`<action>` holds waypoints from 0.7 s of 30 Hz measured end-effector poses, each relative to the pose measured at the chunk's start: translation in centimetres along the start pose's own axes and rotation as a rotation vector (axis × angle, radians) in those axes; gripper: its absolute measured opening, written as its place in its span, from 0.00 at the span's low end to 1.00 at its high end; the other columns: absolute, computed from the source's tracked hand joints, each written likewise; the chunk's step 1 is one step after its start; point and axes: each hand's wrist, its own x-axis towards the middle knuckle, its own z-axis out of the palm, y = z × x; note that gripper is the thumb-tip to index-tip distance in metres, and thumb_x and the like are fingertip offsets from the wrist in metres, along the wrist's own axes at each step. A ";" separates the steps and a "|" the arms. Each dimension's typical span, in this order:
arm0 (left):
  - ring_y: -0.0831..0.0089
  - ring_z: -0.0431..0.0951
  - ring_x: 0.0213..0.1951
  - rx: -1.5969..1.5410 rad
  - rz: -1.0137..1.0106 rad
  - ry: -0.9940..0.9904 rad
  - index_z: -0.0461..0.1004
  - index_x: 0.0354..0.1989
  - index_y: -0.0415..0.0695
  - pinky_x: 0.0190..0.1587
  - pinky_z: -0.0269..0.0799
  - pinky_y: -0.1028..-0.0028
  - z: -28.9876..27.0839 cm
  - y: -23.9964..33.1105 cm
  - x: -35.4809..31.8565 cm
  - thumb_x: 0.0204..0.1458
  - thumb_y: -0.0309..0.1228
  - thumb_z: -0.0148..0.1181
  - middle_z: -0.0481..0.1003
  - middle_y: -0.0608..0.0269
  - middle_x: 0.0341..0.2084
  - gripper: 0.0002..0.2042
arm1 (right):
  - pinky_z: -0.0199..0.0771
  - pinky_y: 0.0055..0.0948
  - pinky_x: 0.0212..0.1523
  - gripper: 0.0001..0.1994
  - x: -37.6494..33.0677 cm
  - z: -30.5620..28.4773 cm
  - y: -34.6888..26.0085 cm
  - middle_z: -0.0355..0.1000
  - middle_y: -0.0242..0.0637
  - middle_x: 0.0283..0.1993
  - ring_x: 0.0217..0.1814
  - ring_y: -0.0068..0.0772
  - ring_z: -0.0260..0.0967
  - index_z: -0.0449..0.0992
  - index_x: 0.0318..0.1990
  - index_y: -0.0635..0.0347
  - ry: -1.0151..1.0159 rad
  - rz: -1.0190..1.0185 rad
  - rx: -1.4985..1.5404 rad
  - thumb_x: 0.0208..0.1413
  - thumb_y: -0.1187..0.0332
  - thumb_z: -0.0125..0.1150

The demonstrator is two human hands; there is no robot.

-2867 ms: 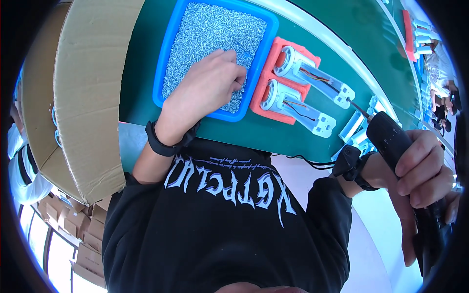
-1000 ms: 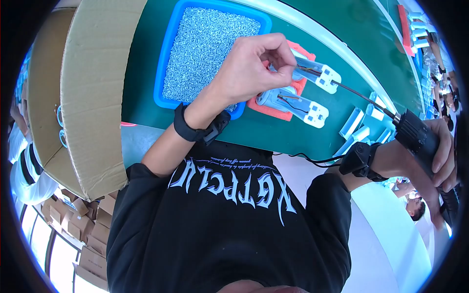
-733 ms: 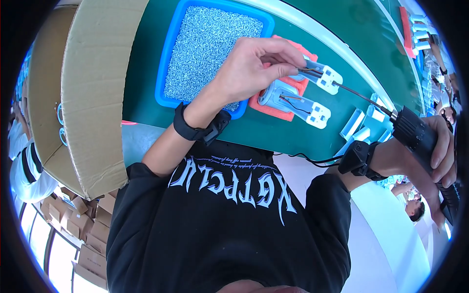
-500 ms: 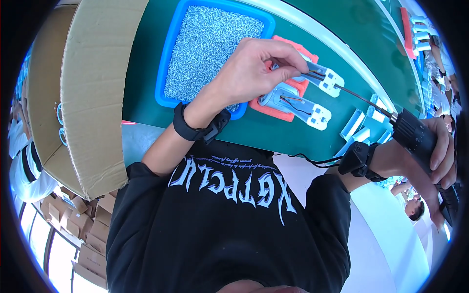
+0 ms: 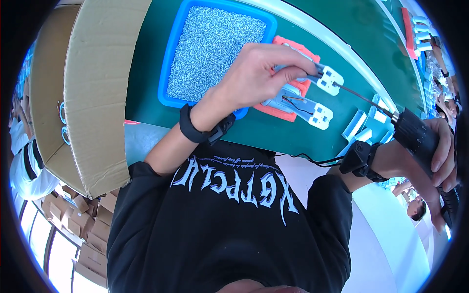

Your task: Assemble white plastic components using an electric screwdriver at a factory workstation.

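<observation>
Left hand: the left hand reaches over the green table, fingers pinched narrow on the near end of the upper white part, seemingly to steady it where the bit meets it; whether a screw sits between the fingertips cannot be told

Right hand: the right hand is wrapped closed around the black electric screwdriver, held low at the right edge so that its long thin bit slants up and left toward the upper white part

Upper white part: lies on the orange holder, its white end sticking out to the right, the bit tip at or just beside it

Lower white part: a second like piece sits just below on the same holder, a thin wire across its top, untouched by either hand

Orange holder: probably there to keep both pieces from sliding while they are worked on; it lies just beside the tray

Blue tray: the blue tray is filled nearly to its rim with small silvery screws, close to the left hand for easy picking

Cardboard box: a big cardboard box stands open at the left; its inside does not show

Spare pieces: pale blue-white pieces lie on the table near the screwdriver, within reach

Wristbands: a black band on each wrist, a thin cable running from the right one
</observation>
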 end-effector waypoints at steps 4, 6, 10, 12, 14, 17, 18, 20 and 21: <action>0.66 0.78 0.34 0.288 0.041 -0.013 0.78 0.32 0.40 0.37 0.73 0.75 -1.5 0.4 -0.4 0.44 0.21 0.61 0.76 0.59 0.30 0.06 | 0.68 0.29 0.17 0.35 0.2 1.2 1.6 0.60 0.31 0.24 0.17 0.25 0.60 0.62 0.50 0.58 -0.421 0.012 0.443 0.50 0.33 0.49; 0.62 0.76 0.34 0.613 -0.115 -0.109 0.76 0.31 0.40 0.36 0.72 0.71 -3.3 0.1 -1.1 0.45 0.22 0.61 0.74 0.58 0.29 0.05 | 0.67 0.26 0.20 0.36 0.2 1.1 2.1 0.62 0.27 0.25 0.20 0.22 0.63 0.64 0.42 0.55 -0.452 0.034 0.392 0.40 0.31 0.53; 0.59 0.73 0.35 0.810 -0.289 -0.328 0.74 0.29 0.40 0.37 0.69 0.65 -4.7 -0.1 -3.7 0.44 0.25 0.61 0.70 0.58 0.27 0.04 | 0.65 0.19 0.27 0.36 -0.3 -0.5 2.5 0.66 0.19 0.27 0.24 0.17 0.68 0.68 0.27 0.50 -0.510 0.080 0.277 0.21 0.26 0.61; 0.58 0.72 0.35 0.813 -0.296 -0.357 0.73 0.28 0.40 0.37 0.70 0.64 -4.6 -0.4 -3.9 0.44 0.24 0.60 0.70 0.57 0.27 0.04 | 0.65 0.18 0.29 0.36 -0.4 -0.7 2.7 0.68 0.17 0.27 0.25 0.15 0.69 0.69 0.23 0.49 -0.527 0.092 0.258 0.16 0.25 0.63; 0.56 0.72 0.35 0.814 -0.301 -0.422 0.73 0.26 0.40 0.36 0.70 0.63 -4.4 -0.6 -4.0 0.43 0.23 0.57 0.69 0.54 0.27 0.02 | 0.64 0.18 0.29 0.37 -0.5 -0.6 2.9 0.67 0.17 0.27 0.25 0.15 0.69 0.69 0.23 0.49 -0.530 0.094 0.260 0.16 0.25 0.63; 0.56 0.72 0.34 0.791 -0.265 -0.378 0.72 0.24 0.39 0.35 0.70 0.63 -4.5 -0.4 -3.8 0.42 0.22 0.57 0.69 0.55 0.27 0.01 | 0.64 0.18 0.29 0.37 -0.5 -0.1 2.9 0.67 0.17 0.27 0.25 0.15 0.68 0.69 0.24 0.49 -0.536 0.096 0.257 0.16 0.25 0.63; 0.56 0.73 0.34 0.780 -0.246 -0.357 0.72 0.24 0.39 0.35 0.71 0.63 -4.5 -0.4 -3.8 0.41 0.22 0.56 0.69 0.55 0.26 0.01 | 0.64 0.18 0.29 0.37 -0.4 0.0 3.0 0.66 0.17 0.27 0.25 0.15 0.68 0.69 0.24 0.50 -0.537 0.097 0.257 0.15 0.25 0.63; 0.57 0.73 0.34 0.790 -0.246 -0.367 0.72 0.23 0.38 0.35 0.71 0.63 -4.4 -0.2 -4.0 0.42 0.22 0.56 0.69 0.55 0.26 0.01 | 0.63 0.18 0.29 0.38 -0.4 0.1 3.0 0.66 0.17 0.26 0.24 0.15 0.68 0.69 0.24 0.50 -0.540 0.099 0.257 0.15 0.25 0.63; 0.57 0.73 0.34 0.801 -0.242 -0.381 0.72 0.23 0.38 0.34 0.71 0.63 -4.4 -0.1 -4.1 0.42 0.22 0.55 0.69 0.55 0.26 0.01 | 0.63 0.18 0.29 0.38 -0.4 0.2 3.0 0.66 0.17 0.26 0.24 0.16 0.68 0.68 0.24 0.50 -0.540 0.099 0.255 0.15 0.25 0.62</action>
